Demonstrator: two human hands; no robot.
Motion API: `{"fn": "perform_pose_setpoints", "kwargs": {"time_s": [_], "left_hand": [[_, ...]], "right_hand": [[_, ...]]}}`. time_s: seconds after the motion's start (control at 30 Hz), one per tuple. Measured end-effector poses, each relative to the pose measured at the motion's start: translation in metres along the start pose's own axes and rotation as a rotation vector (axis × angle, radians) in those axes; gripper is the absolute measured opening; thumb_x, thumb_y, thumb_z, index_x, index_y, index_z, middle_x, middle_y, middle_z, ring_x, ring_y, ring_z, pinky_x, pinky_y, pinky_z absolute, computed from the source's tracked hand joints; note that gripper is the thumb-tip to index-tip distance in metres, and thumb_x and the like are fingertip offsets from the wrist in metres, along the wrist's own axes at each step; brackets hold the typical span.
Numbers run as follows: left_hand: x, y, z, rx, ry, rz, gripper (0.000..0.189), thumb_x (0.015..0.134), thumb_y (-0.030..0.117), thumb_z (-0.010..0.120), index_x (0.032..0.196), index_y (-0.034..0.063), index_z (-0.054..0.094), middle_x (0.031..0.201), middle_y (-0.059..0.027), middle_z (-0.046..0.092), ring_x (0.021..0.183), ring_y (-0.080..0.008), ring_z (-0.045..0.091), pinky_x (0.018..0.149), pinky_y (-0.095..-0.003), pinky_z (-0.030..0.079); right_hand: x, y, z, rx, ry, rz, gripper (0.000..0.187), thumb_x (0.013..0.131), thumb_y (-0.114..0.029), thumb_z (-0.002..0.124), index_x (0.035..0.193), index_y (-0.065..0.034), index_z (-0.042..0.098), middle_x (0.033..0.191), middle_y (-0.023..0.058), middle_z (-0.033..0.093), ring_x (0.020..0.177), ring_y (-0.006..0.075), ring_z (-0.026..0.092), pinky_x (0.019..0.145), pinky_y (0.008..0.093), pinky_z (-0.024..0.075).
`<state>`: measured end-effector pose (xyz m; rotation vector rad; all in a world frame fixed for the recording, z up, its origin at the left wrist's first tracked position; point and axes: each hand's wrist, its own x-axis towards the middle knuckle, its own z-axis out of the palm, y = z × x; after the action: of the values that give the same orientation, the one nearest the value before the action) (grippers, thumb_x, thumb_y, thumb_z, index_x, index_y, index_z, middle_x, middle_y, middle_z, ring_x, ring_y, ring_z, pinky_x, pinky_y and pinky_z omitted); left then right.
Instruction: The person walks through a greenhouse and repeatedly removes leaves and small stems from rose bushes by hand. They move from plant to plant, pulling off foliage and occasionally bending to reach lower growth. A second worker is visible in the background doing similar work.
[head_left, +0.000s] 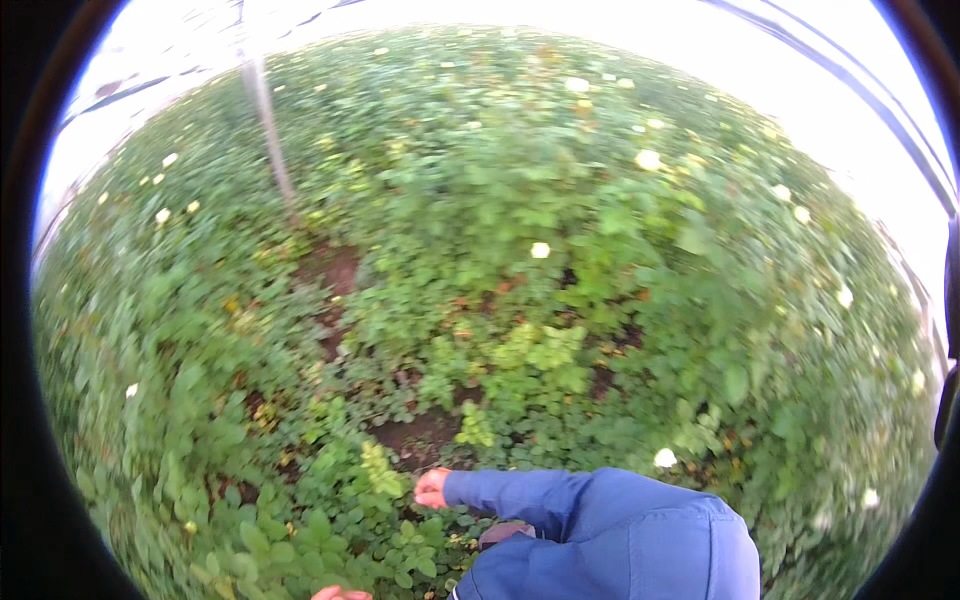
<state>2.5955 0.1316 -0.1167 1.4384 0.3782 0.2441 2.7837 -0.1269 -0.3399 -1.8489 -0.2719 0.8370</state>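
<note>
My right hand (431, 488), at the end of a blue sleeve (517, 491), reaches leftward over low leafy plants. Its fingers are curled, and the picture is too blurred to show whether a stem is between them. Beside the fingertips stands a shoot with pale yellow-green leaves (381, 471). Of my left hand (341, 593), only a small part enters at the bottom edge, near broad green leaves (277, 547); the rest is cut off. A dull purple-grey patch (507, 533), perhaps clothing, shows below the right sleeve.
Dense green bushes (480, 187) with scattered whitish flowers (540, 250) spread all around. Bare brown soil (418, 439) shows through gaps. A thin upright post (270, 135) rises at the upper left. Dark curved bars (847, 67) cross the bright background at the upper right.
</note>
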Motion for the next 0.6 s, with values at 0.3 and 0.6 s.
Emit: {"fn": "perform_pose_setpoints", "kwargs": {"time_s": [0.3,0.6], "left_hand": [[-0.01,-0.012,0.108,0.069,-0.513,-0.085,0.023,0.096,0.014,0.059,0.114,-0.0007,0.062,0.097,-0.0135,0.07,0.084,-0.0202,0.064,0.08,-0.0325,0.052],[-0.009,-0.014,0.285,0.102,-0.918,-0.09,0.024,0.097,0.019,0.059,0.111,-0.0003,0.064,0.091,-0.0088,0.069,0.078,-0.0162,0.063,0.071,-0.0285,0.052]], "right_hand": [[-0.233,0.09,-0.043,0.51,0.726,0.09,0.025,0.095,-0.029,0.062,0.107,-0.0084,0.068,0.092,0.0044,0.072,0.076,0.0114,0.067,0.066,0.0271,0.0551],[-0.397,0.052,-0.122,0.586,1.34,-0.152,0.021,0.097,-0.016,0.06,0.112,-0.0025,0.065,0.095,0.0081,0.071,0.078,0.013,0.067,0.068,0.0275,0.0552]]}}
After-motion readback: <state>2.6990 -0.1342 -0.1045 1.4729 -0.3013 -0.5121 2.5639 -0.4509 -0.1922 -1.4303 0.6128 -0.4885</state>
